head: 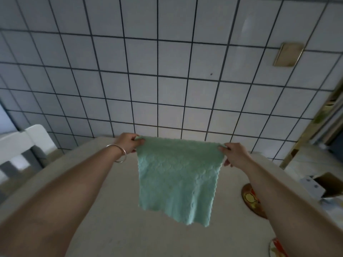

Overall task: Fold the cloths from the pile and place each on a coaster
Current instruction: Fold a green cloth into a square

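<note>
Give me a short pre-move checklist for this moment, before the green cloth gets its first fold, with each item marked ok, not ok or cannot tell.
1. Left hand pinches one top corner of the green cloth: ok.
2. Right hand pinches the other top corner: ok.
3. Cloth hangs spread out, top edge stretched between the hands, lower edge off the table: ok.
4. Bare table surface lies below the cloth for folding: ok.
5. A coaster is in view at the right, partly hidden by the right forearm; whether it is free: cannot tell.
6. Pile of remaining cloths is in view: not ok, none visible in this view.
</note>
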